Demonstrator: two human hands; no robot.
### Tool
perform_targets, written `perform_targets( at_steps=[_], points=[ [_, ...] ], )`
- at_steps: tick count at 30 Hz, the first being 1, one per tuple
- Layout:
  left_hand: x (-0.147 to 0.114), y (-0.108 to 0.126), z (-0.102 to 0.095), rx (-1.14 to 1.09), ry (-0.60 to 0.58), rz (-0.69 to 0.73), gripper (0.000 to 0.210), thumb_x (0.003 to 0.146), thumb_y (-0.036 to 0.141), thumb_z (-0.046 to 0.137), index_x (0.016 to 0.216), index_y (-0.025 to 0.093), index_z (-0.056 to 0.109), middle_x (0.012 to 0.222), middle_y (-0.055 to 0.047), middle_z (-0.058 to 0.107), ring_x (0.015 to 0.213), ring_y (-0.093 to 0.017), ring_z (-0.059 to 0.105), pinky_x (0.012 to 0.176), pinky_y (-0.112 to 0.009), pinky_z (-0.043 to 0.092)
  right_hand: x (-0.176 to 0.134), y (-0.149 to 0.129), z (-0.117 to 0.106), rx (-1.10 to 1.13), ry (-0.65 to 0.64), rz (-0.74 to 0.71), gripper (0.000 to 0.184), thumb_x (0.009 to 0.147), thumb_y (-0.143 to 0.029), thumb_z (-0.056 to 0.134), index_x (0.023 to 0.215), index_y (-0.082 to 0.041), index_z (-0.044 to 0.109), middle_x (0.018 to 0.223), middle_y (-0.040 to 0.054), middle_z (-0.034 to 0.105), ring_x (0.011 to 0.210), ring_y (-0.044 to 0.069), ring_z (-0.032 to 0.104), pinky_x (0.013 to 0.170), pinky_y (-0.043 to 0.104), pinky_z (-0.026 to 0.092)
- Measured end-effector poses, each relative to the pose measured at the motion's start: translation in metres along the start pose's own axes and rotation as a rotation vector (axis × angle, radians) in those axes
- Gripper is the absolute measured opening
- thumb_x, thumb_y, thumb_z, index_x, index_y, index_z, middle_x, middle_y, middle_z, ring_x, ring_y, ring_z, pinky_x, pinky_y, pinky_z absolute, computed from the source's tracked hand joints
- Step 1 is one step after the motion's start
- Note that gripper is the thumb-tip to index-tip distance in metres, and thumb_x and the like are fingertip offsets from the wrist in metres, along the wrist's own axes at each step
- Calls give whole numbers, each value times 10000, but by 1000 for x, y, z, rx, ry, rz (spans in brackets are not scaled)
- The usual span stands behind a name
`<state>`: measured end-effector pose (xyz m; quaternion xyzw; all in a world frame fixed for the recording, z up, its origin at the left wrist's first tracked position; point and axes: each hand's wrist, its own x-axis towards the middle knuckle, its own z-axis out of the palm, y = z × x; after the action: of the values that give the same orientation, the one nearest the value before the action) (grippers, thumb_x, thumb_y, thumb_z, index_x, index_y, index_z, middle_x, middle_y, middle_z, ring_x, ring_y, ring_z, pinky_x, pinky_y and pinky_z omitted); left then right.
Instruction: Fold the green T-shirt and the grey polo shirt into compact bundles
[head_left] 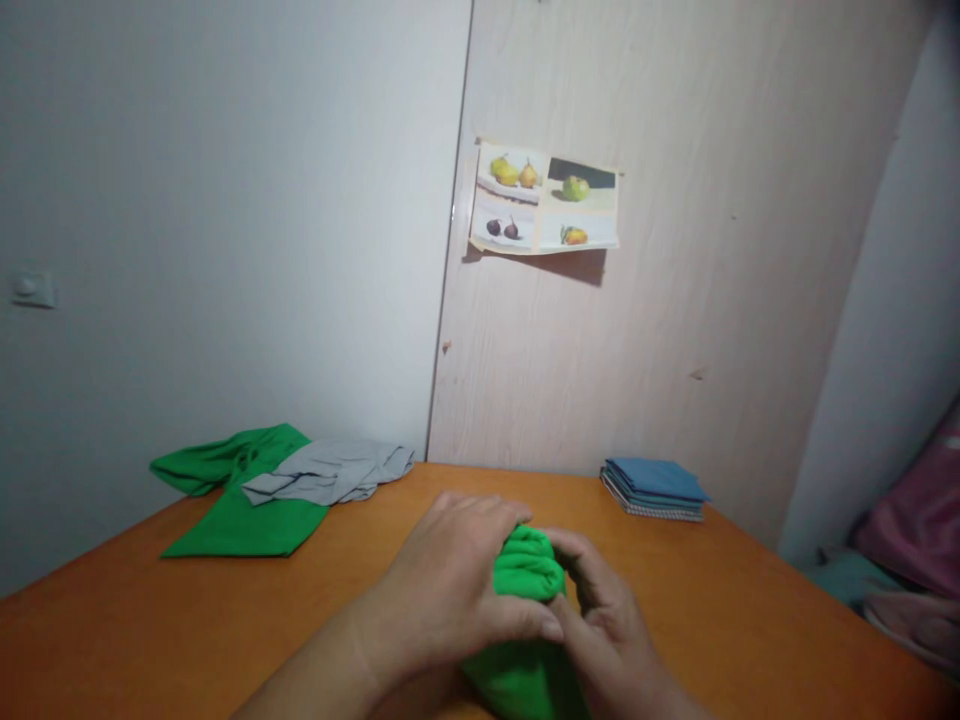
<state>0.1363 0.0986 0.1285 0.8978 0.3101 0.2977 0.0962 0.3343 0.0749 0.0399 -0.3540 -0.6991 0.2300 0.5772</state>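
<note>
Head view shows both bare hands meeting low in the frame, right of its middle, around a bundled green cloth (528,562) at the near part of the orange table (375,560). The left forearm slants up and rightward from the bottom edge; the left hand (461,570) shows its back, fingers bent over the bundle's left and far side, thumb laid across the near side and pointing right. The right forearm rises leftward from the bottom edge, and the right hand (611,605) curves its fingers around the right side, its thumb close to the left thumb tip. Both hands are closed around the cloth, whose creased, rolled top shows between them while a smoother green part spreads below the thumbs. Well apart, a gray cloth (337,470) lies partly over a green garment (240,520) at far left; a folded stack (654,488) sits at far right.
</note>
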Motion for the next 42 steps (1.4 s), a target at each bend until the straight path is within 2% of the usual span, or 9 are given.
perform_targets(
  at_steps=[3, 7, 13, 19, 23, 28, 35, 38, 42],
  points=[
    [0, 6, -2, -2, -37, -43, 396, 753, 528, 787, 999, 234, 690, 957, -17, 692, 921, -239, 600, 812, -335, 415, -1, 0, 1, -46, -10, -29, 313, 935, -360, 608, 1234, -269, 590, 1153, 63, 660, 1028, 220, 634, 880, 332, 530],
    [-1, 1, -10, -107, -38, -71, 259, 803, 447, 759, 921, 230, 682, 903, 10, 674, 904, -209, 578, 792, -299, 405, 2, -2, -2, -98, -37, 15, 401, 909, -348, 643, 1291, -278, 548, 1212, 66, 649, 1106, 234, 616, 941, 360, 513],
    [-3, -20, -21, -491, -86, -121, 250, 878, 404, 676, 1035, 211, 653, 934, 11, 673, 859, -175, 612, 726, -253, 462, 9, -7, -9, 36, -199, 144, 797, 752, -431, 804, 1439, -278, 431, 1398, 107, 556, 1249, 307, 552, 1026, 457, 476],
    [-3, -34, -29, -656, -85, -177, 350, 890, 493, 662, 1045, 183, 618, 914, -17, 675, 790, -164, 628, 692, -249, 484, 15, -19, -22, 226, -409, 243, 917, 699, -416, 841, 1491, -295, 394, 1435, 83, 525, 1247, 307, 547, 1002, 438, 489],
    [-1, -39, -26, -760, -100, -220, 371, 896, 509, 657, 1064, 186, 585, 921, -27, 676, 762, -163, 636, 673, -256, 494, 18, -20, -34, 113, -487, 306, 642, 749, -345, 782, 1344, -249, 561, 1193, 52, 653, 1041, 246, 617, 855, 349, 523],
    [0, -46, -19, -841, -90, -238, 358, 908, 505, 634, 1062, 195, 542, 926, -26, 654, 757, -163, 631, 671, -263, 498, 21, -3, -50, 42, -404, 304, 261, 826, -277, 650, 1069, -186, 667, 922, 9, 636, 832, 167, 580, 680, 260, 470],
    [7, -53, 2, -442, 25, -120, 204, 846, 283, 611, 1030, 219, 550, 953, -6, 596, 903, -197, 579, 740, -278, 473, 30, 20, -69, -369, -125, 95, 238, 851, -208, 549, 1071, -212, 641, 971, 26, 659, 887, 193, 598, 778, 319, 479],
    [8, -59, 22, -136, 118, -71, 201, 775, 178, 550, 971, 224, 537, 963, -22, 599, 926, -219, 560, 821, -331, 445, 25, 33, -71, -613, 8, -83, 318, 836, -165, 541, 1136, -238, 617, 1071, 50, 668, 994, 232, 597, 867, 376, 473],
    [1, -66, 53, 180, 85, -13, 244, 721, 121, 508, 938, 231, 484, 999, -59, 575, 940, -252, 519, 831, -376, 415, 2, 48, -67, -786, 34, -189, 373, 823, -139, 540, 1174, -251, 601, 1072, 75, 675, 981, 262, 597, 858, 414, 477]
  ],
)
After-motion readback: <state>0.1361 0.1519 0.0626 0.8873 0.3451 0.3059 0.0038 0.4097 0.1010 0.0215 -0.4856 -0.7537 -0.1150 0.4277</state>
